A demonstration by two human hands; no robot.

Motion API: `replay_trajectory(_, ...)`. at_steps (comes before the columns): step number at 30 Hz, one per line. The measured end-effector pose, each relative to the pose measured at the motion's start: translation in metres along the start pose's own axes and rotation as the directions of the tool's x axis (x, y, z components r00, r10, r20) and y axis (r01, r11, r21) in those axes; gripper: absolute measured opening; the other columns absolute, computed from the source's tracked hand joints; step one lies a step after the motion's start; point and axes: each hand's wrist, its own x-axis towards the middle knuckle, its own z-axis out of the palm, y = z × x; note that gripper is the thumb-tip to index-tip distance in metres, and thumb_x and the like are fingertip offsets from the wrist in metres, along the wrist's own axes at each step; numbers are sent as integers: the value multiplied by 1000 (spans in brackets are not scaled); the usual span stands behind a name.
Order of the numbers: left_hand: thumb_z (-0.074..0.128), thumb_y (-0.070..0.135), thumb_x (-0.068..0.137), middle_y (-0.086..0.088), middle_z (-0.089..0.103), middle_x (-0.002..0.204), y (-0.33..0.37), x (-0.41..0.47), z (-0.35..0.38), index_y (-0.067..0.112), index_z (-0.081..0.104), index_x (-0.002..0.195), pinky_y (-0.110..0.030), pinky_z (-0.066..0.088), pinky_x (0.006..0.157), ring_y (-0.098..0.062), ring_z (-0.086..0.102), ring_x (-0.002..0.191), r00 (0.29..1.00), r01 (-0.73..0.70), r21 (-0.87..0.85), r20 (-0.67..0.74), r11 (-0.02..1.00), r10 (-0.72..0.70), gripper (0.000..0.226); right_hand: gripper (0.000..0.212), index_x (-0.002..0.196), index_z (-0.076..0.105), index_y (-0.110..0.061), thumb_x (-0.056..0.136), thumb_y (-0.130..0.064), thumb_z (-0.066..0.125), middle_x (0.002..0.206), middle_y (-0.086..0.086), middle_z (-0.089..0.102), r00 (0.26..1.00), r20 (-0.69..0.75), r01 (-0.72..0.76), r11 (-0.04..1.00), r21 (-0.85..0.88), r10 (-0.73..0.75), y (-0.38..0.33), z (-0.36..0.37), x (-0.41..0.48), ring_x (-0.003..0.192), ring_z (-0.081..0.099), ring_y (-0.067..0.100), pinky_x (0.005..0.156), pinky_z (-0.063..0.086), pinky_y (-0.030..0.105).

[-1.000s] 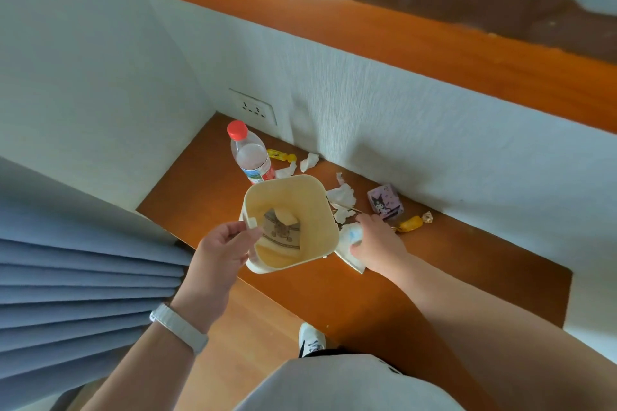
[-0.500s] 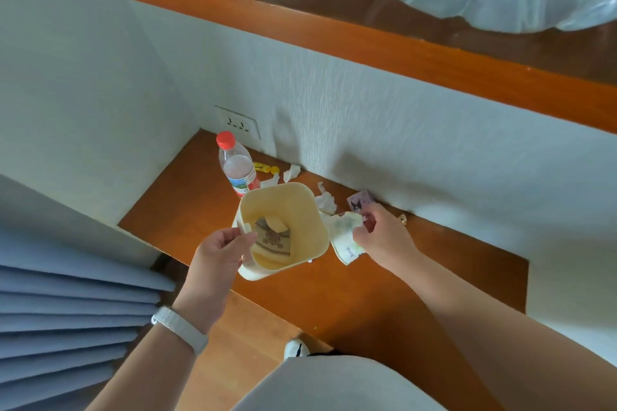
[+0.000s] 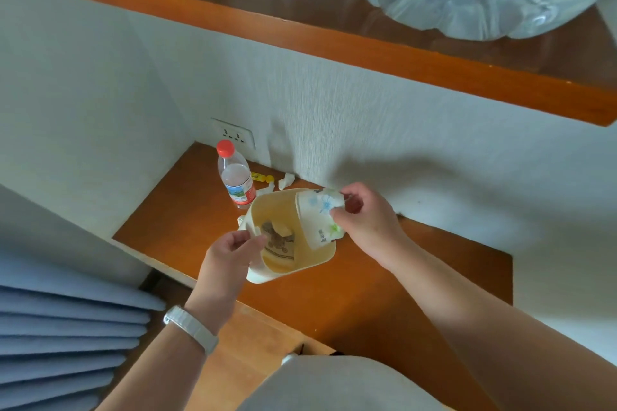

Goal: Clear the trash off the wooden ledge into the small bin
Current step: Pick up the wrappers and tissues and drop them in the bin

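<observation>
Head view. Compared with half a second ago, the right hand (image 3: 364,217) has lifted the crumpled white packet (image 3: 319,218) from the wooden ledge (image 3: 384,280) and brought it over the small bin (image 3: 287,237). One second ago this hand was pressing the packet down on the ledge, beside a purple box; now the hand covers that place and the box is not seen.

The right hand pinches the packet between thumb and fingers at its right edge. The packet is white with blue and green printed flowers. Its long axis runs from the far rim of the bin toward the near-right rim, and its free end hangs over the open mouth of the bin.

The left hand (image 3: 230,252) is closed on the near-left rim of the bin and holds it tilted, with the mouth turned up toward the camera. Some brown printed paper lies inside.

Behind the bin stand a water bottle (image 3: 235,178) with a red cap, a yellow wrapper (image 3: 262,177) and white paper scraps (image 3: 286,181), all near the wall.
</observation>
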Motion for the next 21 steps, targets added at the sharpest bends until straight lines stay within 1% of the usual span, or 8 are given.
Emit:
replay_trajectory(4,73,36,94,-4,80,101,1,-1,-1,19,71,107,-32,59,79,-23,76,99,1000,-6,16,3,1000,6,22,37,120,55,-28,84,-33,65,89,-15,58,999,42,0,991,-137,5,1,16,-4,71,61,7,62,55,29)
replay_trajectory(6,73,37,93,-3,80,101,0,-1,-3,21,71,107,-29,57,75,-23,75,99,1000,-4,28,0,1000,4,21,37,120,55,-27,85,-36,65,85,-16,56,999,50,12,982,-188,-2,4,23,-6,68,60,7,62,57,33)
replay_trajectory(9,74,36,94,-3,79,103,-3,0,-4,22,70,107,-26,55,72,-22,74,99,1000,11,37,-2,999,-11,20,41,120,54,-27,85,-45,65,86,-14,58,997,69,36,972,-232,-21,8,28,-9,70,60,8,63,58,36)
replay_trajectory(12,74,34,94,-2,80,97,-5,1,-7,20,71,106,-25,54,70,-22,75,96,1000,15,25,-12,1000,-15,19,45,120,54,-26,85,-54,61,90,-14,58,997,72,46,969,-244,-29,13,30,-10,76,60,6,65,57,33)
replay_trajectory(14,73,34,94,1,81,88,-6,2,-7,21,71,104,-25,54,69,-20,76,93,1000,9,23,-27,1000,-8,16,47,119,55,-26,84,-57,60,87,-16,57,998,54,51,965,-259,-39,21,27,-10,75,57,4,66,56,29)
replay_trajectory(16,72,33,95,0,81,88,-6,3,-6,23,70,101,-26,53,69,-20,75,93,999,4,17,-37,1000,-4,12,43,118,56,-26,87,-54,59,85,-17,57,999,27,40,959,-281,-34,35,25,-7,74,56,3,65,54,27)
replay_trajectory(19,70,30,97,-4,78,101,-5,5,-3,24,68,100,-26,52,70,-20,73,97,999,21,11,-29,1000,-21,7,35,118,56,-23,91,-46,57,90,-15,55,1000,18,2,927,-374,5,67,20,2,74,53,1,59,43,20)
replay_trajectory(21,70,30,97,-4,77,102,-4,7,-2,25,67,100,-26,52,71,-20,72,98,999,27,18,-27,999,-27,6,35,121,56,-22,92,-40,55,100,-10,57,997,34,-46,901,-431,67,92,17,10,78,54,4,61,43,22)
